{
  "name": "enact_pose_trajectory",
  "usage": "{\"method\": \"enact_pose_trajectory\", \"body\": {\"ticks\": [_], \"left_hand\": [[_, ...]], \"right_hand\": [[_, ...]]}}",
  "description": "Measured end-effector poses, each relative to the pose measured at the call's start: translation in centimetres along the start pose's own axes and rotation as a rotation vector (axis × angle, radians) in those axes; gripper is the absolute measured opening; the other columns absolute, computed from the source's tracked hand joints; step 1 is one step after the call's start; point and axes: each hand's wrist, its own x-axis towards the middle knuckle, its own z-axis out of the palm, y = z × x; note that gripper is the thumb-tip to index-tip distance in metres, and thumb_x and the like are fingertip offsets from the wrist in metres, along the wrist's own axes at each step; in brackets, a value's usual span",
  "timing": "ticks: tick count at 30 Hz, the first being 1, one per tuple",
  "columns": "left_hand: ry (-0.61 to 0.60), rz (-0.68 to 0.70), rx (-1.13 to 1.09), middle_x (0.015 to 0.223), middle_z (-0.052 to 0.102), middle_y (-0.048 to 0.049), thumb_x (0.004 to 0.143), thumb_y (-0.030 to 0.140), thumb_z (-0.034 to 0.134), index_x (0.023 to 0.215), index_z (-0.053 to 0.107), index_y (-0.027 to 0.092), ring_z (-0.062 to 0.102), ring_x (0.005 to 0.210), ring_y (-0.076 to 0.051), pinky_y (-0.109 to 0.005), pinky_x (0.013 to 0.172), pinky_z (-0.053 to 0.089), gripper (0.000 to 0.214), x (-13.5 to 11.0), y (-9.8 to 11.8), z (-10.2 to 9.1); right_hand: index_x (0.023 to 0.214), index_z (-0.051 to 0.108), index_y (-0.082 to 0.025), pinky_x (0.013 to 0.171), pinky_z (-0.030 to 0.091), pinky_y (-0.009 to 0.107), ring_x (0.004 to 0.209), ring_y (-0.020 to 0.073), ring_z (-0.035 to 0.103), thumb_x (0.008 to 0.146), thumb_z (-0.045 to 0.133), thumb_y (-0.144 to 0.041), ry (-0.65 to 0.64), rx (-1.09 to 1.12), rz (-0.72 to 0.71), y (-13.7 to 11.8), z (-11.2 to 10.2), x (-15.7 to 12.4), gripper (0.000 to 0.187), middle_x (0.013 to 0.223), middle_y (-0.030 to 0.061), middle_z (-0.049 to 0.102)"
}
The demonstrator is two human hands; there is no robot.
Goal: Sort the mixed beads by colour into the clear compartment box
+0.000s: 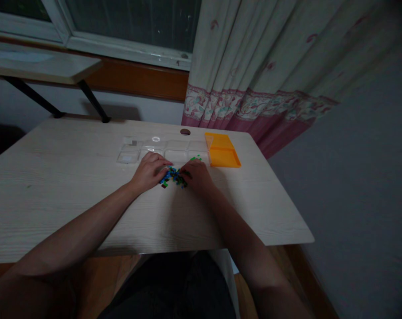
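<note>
A small pile of blue, green and dark building bricks point(173, 175) lies on the table between my hands. My left hand point(150, 171) rests at the pile's left side, palm down, its fingers reaching over the bricks and the thumb apart from them. At the right side, my right hand point(197, 174) has its fingers bent together in the pile; what is between the fingertips is too small to make out. Just behind the hands is a clear plastic compartment tray point(176, 155). A few bright green bricks point(196, 157) lie in one of its near compartments, partly behind my right hand.
An open orange plastic box point(224, 156) stands at the tray's right end. The pale wooden table point(87, 177) has a round cable hole point(185, 132) near its back edge. A raised shelf point(71, 71) on black legs is at the back left. Curtains point(240, 79) hang behind.
</note>
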Motion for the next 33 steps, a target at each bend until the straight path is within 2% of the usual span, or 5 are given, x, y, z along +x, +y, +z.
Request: {"method": "enact_pose_trajectory", "body": {"ticks": [10,21,24,27,33], "left_hand": [[-0.207,0.095,-0.054,0.103,0.068,-0.0079,0.099,0.04,0.056,0.11,0.074,0.024,0.057,0.102,-0.025,-0.042,0.094,0.044,0.026,0.2,0.8,-0.3],[-0.189,0.075,-0.081,0.099,0.069,-0.007,0.099,0.04,0.057,0.1,0.075,0.024,0.058,0.099,-0.024,-0.041,0.093,0.044,0.024,0.3,1.0,-0.4],[-0.126,0.053,-0.051,0.099,0.068,-0.0067,0.099,0.04,0.058,0.1,0.076,0.024,0.058,0.098,-0.024,-0.041,0.093,0.044,0.024,0.2,0.8,-0.2],[0.018,-0.018,0.011,0.098,0.067,-0.0073,0.098,0.04,0.059,0.1,0.077,0.024,0.056,0.1,-0.024,-0.042,0.093,0.044,0.024,0.2,0.4,-0.1],[0.21,-0.173,0.143,0.099,0.064,-0.0088,0.095,0.037,0.062,0.099,0.079,0.023,0.054,0.102,-0.027,-0.045,0.095,0.044,0.022,0.9,-0.4,0.1]], "right_hand": [[0.1,0.076,-0.019,0.098,0.038,0.032,0.101,0.0191,0.061,0.094,0.067,-0.024,0.032,0.076,-0.1,-0.6,-0.4,0.1,0.012,0.098,0.0051,0.074],[0.108,0.076,-0.019,0.099,0.039,0.031,0.104,0.0191,0.064,0.094,0.068,-0.025,-0.005,0.061,-0.134,-0.8,-0.7,0.1,0.018,0.102,0.006,0.076],[0.116,0.075,-0.019,0.101,0.039,0.033,0.107,0.0201,0.063,0.094,0.065,-0.022,-0.003,0.059,-0.108,-0.7,-0.6,0.0,0.024,0.104,0.0062,0.076],[0.125,0.072,-0.023,0.1,0.039,0.035,0.108,0.0219,0.061,0.093,0.061,-0.017,0.019,0.042,-0.038,-0.4,-0.6,0.0,0.034,0.107,0.0058,0.076],[0.123,0.073,-0.022,0.094,0.04,0.037,0.103,0.0241,0.061,0.093,0.057,-0.017,0.044,0.01,0.062,-0.3,-0.9,0.1,0.034,0.106,0.0084,0.076]]}}
